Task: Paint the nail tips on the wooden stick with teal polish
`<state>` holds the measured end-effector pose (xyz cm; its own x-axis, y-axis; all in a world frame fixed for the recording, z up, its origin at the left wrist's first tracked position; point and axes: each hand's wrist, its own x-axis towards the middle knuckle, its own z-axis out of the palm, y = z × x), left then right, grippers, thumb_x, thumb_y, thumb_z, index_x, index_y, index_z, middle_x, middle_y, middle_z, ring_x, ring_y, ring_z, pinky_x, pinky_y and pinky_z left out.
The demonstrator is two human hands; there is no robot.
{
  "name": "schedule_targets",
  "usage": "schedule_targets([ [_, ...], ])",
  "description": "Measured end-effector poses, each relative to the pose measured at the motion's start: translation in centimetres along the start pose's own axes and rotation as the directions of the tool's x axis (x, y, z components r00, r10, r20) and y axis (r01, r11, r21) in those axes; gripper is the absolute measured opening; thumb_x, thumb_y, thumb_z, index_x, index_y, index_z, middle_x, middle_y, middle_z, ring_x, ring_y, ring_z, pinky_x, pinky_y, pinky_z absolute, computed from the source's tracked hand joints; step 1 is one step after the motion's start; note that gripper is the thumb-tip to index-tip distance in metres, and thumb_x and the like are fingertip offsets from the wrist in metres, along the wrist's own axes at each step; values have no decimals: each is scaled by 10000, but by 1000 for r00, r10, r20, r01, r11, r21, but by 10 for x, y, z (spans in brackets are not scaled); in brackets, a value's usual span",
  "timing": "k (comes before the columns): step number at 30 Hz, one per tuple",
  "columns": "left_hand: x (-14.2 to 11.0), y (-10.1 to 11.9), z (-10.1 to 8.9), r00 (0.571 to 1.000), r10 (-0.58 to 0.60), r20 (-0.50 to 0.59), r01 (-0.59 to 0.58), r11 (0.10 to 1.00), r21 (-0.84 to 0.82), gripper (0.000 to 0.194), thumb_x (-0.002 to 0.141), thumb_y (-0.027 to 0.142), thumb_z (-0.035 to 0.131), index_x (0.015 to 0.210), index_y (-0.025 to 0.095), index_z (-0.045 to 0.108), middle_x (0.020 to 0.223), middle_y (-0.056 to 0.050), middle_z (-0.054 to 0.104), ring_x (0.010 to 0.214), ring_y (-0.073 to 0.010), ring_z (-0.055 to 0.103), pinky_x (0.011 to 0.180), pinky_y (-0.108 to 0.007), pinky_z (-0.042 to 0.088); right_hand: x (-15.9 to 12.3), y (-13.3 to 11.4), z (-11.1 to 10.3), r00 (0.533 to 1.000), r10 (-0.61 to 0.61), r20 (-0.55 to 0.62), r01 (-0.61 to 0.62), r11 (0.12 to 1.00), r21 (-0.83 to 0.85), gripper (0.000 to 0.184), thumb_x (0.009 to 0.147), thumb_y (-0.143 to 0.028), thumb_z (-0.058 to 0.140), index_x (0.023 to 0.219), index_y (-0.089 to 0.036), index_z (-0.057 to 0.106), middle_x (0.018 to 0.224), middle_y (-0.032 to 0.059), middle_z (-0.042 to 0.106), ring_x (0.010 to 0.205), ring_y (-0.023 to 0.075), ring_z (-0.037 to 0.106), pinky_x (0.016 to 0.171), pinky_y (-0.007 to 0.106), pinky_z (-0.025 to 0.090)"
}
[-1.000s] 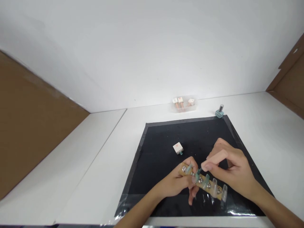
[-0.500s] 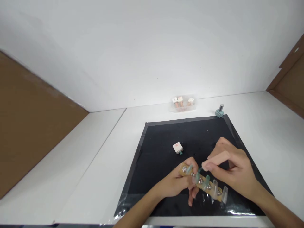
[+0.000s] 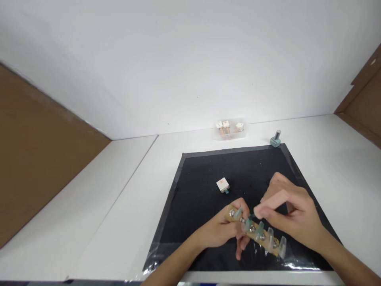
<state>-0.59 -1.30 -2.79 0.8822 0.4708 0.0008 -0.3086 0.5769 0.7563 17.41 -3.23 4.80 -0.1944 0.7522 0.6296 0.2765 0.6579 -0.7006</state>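
My left hand [image 3: 218, 231] is closed around one end of a tan nail practice strip [image 3: 228, 213] dotted with round metal studs. Several false nail tips stick up from it: green ones such as this green nail tip [image 3: 259, 229] near the middle, and a clear nail tip [image 3: 282, 247] at the right end. Between the fingers of my right hand [image 3: 299, 216] is the pinkish handle of a nail polish brush [image 3: 275, 200]. Its dark green bristle end is at a nail tip beside my left fingers. A square white-topped polish bottle [image 3: 222, 184] with a teal neck sits on the mat.
All this is over a black mat [image 3: 202, 174] taped to a white table [image 3: 131, 222]. Behind it, a clear plastic box [image 3: 233, 136] holds several white-and-pink bottles. A teal bottle with a silver cap [image 3: 275, 140] stands at the mat's far right corner. Brown panels flank both sides.
The brush in my right hand has shifted very slightly down and right, its tip still at the nail tip. My left hand and the strip have barely moved.
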Motion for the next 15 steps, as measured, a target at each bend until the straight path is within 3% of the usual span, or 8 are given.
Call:
schedule_targets([
  [3,1,0,0,1000,-9,7,9,1000,-5,231,809,266,635,855,181,425,565,66,527,476,-54,538,412,-153,512,0,0,0,999,2,44,-2,1000,0,192,824,-167,648,646,-216,593,541,-37,614,506,113,503,513,283,398],
  [7,0,0,1,1000,-9,9,9,1000,-7,219,815,258,627,856,180,427,572,62,533,475,-55,535,408,-151,508,0,1,0,1000,3,-1,-3,1000,-10,177,830,-140,636,677,-218,592,570,-35,629,504,109,509,518,287,400],
  [10,0,-1,1,1000,-15,2,15,1000,-7,218,815,247,626,872,183,426,572,74,511,487,-57,548,421,-151,516,0,0,0,998,-11,61,10,999,30,200,832,-184,652,649,-213,577,537,-43,612,493,102,504,510,278,393],
  [15,1,-1,1,1000,14,15,-14,1000,1,207,824,245,616,865,178,424,567,71,518,475,-52,537,408,-142,504,-1,0,0,1000,24,-14,-24,1000,-20,187,817,-129,644,660,-212,587,547,-35,605,511,106,488,517,272,394],
])
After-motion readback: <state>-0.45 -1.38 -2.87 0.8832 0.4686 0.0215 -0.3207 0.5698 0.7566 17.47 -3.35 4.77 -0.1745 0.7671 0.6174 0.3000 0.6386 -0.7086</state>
